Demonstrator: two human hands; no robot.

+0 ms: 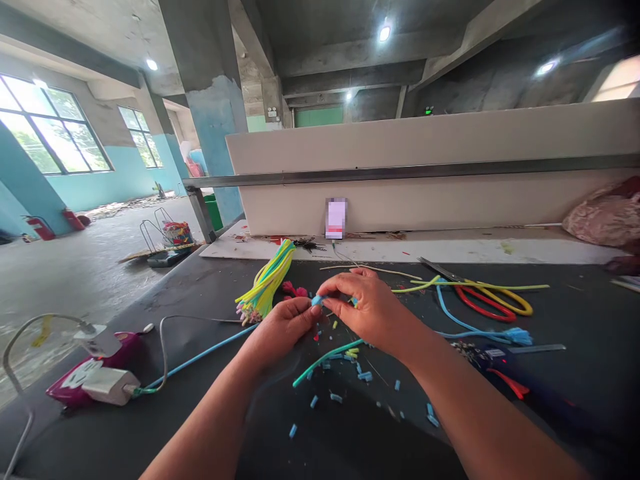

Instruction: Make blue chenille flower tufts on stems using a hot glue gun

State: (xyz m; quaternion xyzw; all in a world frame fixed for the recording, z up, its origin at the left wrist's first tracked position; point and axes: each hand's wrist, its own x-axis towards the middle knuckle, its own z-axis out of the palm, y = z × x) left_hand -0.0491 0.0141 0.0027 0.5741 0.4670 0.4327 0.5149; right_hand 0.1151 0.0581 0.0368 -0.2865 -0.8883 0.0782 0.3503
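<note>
My left hand and my right hand meet above a dark table, fingers pinched together on a short blue tube piece. A long blue cord runs from under my left hand to the left. A green cord lies just below the hands. Several small cut blue and yellow tube bits are scattered beneath them. A bundle of yellow, green and blue cords lies just beyond my left hand.
Scissors with red and yellow handles and loose yellow and blue cords lie at the right. A white charger on a pink object sits at the left. A phone leans against the white board behind.
</note>
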